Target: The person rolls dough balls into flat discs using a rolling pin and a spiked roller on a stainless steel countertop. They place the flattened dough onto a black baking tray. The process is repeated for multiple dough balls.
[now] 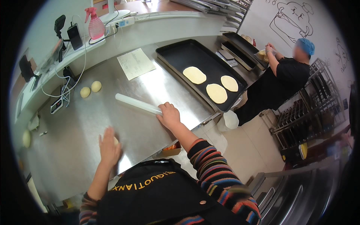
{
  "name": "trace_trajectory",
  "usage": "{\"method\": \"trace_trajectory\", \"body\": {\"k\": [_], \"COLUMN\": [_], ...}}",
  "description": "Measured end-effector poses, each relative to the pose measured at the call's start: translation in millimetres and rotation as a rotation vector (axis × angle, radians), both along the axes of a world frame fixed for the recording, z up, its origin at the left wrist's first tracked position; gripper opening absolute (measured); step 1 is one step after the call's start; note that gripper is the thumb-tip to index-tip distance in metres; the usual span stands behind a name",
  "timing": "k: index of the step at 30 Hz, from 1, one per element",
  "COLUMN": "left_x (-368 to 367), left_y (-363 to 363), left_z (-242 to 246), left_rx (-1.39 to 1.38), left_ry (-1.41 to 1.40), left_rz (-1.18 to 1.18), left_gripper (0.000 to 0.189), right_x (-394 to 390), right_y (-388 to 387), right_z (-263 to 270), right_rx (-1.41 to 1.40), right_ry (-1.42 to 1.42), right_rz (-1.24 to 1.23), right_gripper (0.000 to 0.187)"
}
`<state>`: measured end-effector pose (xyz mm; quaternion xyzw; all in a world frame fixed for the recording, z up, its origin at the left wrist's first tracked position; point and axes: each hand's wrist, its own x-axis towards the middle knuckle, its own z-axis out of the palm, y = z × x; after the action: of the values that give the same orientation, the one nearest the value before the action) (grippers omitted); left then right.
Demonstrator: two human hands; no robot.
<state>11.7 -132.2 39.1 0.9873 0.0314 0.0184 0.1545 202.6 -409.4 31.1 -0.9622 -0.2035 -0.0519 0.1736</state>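
Observation:
My left hand (109, 147) lies flat over a piece of pale dough (115, 141) on the steel worktable (70, 157), covering most of it. My right hand (170, 115) grips the near end of a white rolling pin (135, 103), which slants away to the left across the table. Two dough balls (85, 92) sit side by side beyond, at the left. To the right, a large black baking tray (180, 50) holds three flattened dough rounds (216, 93) towards its near end.
A handwritten sheet (136, 64) lies left of the tray. Cables and a small device (57, 105) rest by the shelf, which carries a pink spray bottle (96, 26). A co-worker in a blue cap (306, 47) stands at the right, near more trays and a scale (227, 57).

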Motion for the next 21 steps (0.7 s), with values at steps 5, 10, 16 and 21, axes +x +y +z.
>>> {"method": "trace_trajectory", "body": {"k": [5, 10, 16, 21], "left_x": [-6.4, -13.7, -13.6, -35.4], "left_y": [-0.2, 7.5, 27.4, 36.1], "left_z": [0.1, -7.4, -30.0, -5.2], "left_rx": [-0.136, 0.136, -0.325, -0.415], "left_ry": [-0.039, -0.208, -0.281, -0.507], "left_rz": [-0.041, 0.11, -0.036, 0.445], "left_gripper": [0.066, 0.068, 0.057, 0.044], "right_x": [0.6, 0.3, 8.9, -2.0], "right_y": [19.5, 25.5, 29.0, 62.1], "right_z": [-2.1, -1.0, 1.4, 16.8], "right_rx": [-0.096, -0.005, 0.092, 0.046], "right_ry": [-0.071, 0.046, 0.193, 0.11], "right_rz": [0.016, -0.007, 0.001, 0.338], "right_gripper": [0.042, 0.041, 0.05, 0.04]}}
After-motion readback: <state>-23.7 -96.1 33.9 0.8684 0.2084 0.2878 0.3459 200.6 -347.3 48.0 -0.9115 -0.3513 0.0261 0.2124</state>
